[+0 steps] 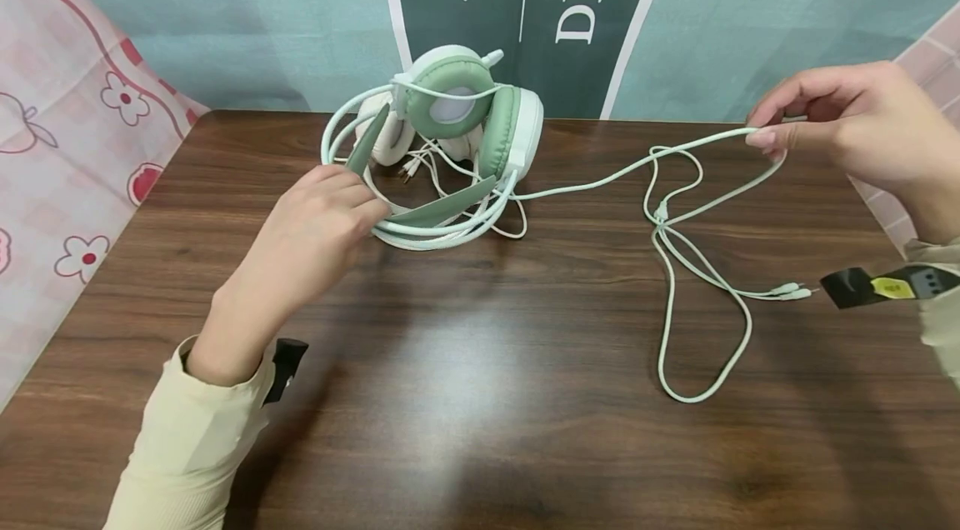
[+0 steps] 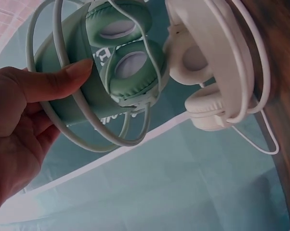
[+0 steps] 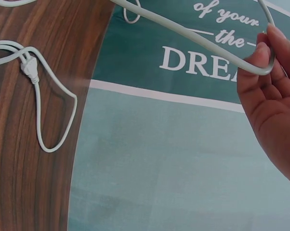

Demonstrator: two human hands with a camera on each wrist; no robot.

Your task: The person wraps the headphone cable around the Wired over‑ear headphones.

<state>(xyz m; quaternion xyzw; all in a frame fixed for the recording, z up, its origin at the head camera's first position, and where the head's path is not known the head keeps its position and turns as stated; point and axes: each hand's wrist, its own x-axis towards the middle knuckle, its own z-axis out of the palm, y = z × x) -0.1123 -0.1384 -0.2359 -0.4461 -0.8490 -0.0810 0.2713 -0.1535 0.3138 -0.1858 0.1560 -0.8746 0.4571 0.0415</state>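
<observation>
Green-and-white headphones (image 1: 450, 97) are held up by their headband, which my left hand (image 1: 315, 222) grips with the thumb across the green band (image 2: 72, 86). Their padded ear cups hang toward the back of the table. Out to the right, my right hand (image 1: 855, 122) pinches the pale green cable (image 1: 600, 182) between thumb and fingertips, lifting a bend of it. The rest of that cable lies looped on the table, with a splitter (image 1: 660, 213) and two plugs (image 1: 791, 292). Behind the green pair is a second, white pair of headphones (image 2: 217, 62), mostly hidden in the head view.
A dark wood-grain table (image 1: 450, 397) spans the foreground. Blue-green cloth with a lettered dark panel (image 1: 517, 22) hangs along its back edge. Pink patterned cloth (image 1: 82, 155) borders the left side. A thin white cable (image 1: 513, 234) lies beneath the headphones.
</observation>
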